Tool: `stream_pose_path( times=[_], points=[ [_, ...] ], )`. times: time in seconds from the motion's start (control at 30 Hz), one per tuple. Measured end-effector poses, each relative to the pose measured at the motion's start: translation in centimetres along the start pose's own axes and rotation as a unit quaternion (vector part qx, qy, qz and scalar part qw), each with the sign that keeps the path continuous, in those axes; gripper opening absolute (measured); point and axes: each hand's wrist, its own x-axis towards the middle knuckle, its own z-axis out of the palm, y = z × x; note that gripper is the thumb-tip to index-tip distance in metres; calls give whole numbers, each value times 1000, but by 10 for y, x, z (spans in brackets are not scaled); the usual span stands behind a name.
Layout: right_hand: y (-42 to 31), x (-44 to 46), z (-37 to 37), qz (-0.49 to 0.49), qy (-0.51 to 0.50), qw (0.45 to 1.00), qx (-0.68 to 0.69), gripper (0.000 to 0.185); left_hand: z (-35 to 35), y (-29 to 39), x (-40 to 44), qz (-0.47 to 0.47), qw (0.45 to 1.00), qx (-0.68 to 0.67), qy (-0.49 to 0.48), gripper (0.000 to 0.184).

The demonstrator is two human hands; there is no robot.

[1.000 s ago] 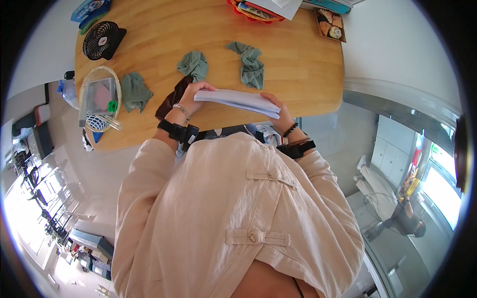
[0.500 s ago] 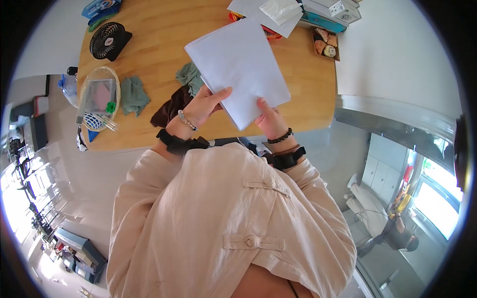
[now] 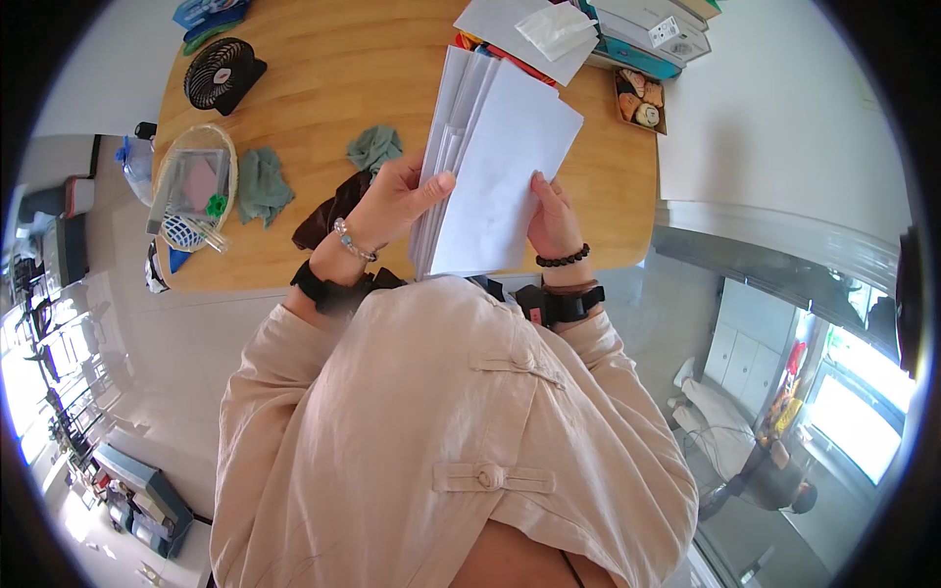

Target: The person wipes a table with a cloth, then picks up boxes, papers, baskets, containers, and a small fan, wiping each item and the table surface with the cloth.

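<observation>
Between my two hands is a stack of white paper, held above the front of the table close to my body. Its sheets are fanned at the left edge, so several layers show. My left hand grips that left side, thumb on top and fingers hidden underneath. On the right edge, my right hand pinches the stack with its thumb on the top sheet. Left of the paper, a dark brown cloth and a grey-green cloth lie crumpled on the table near my left hand.
The wooden table carries a black fan, a wicker basket and another green cloth at left. Boxes, a tray of pastries and a paper with a white packet are at back right. A person is at far right.
The paper stack has turned more upright and come nearer my body. Its left edge has spread into separate layers. My right hand has moved up along the right edge.
</observation>
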Motion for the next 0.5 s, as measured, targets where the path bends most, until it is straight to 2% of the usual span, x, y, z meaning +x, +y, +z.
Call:
stream_pose_path(
  times=[0.1,0.17,0.23,0.3,0.37,0.4,0.47,0.5],
  points=[
    [11,7,-1,25,-34,996,80,31,4,6,-3,28,999,-33,20,39],
    [14,9,-3,45,-57,990,122,31,4,5,-3,-5,994,-108,25,39],
    [17,11,-5,69,-81,981,164,32,1,0,-2,-5,995,-98,30,36],
    [20,11,-10,70,-59,981,173,33,5,4,-4,-9,995,-90,35,33],
    [19,11,-14,73,-53,983,158,33,15,9,-5,57,993,-29,97,27],
    [16,11,-15,73,-34,986,146,34,14,6,-5,56,993,-29,97,27],
    [5,11,-30,77,-11,993,86,33,6,-2,-4,100,980,110,129,29],
    [3,14,-52,77,-12,993,87,33,2,-1,-5,100,980,112,129,29]
  ],
)
